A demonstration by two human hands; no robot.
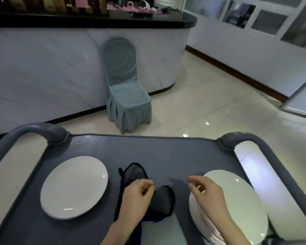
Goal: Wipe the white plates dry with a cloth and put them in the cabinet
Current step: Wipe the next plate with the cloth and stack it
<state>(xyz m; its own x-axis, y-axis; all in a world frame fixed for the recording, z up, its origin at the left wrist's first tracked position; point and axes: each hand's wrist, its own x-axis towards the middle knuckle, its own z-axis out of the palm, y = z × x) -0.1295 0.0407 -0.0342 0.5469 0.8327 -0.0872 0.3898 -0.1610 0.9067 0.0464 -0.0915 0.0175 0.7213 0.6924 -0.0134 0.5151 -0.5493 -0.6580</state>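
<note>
White plate (72,188) lies alone on our grey cart (166,151), left of the dark cloth (164,198); a stack of white plates (240,206) sits right of the cloth. Our left hand (137,195) rests curled on top of the cloth, and we cannot tell whether it grips the fabric. Our right hand (208,195) hovers over the stack's rim nearest the cloth, fingers loose, holding nothing. Beyond the cloth a covered chair (125,85) stands on the floor.

A single head-worn wide-angle view looks forward and down, close above the grey cart top (166,152) filling the lower frame; the covered chair (125,89) and counter (42,68) stand farther off in the upper half, edges seemingly bowed by the lens.
</note>
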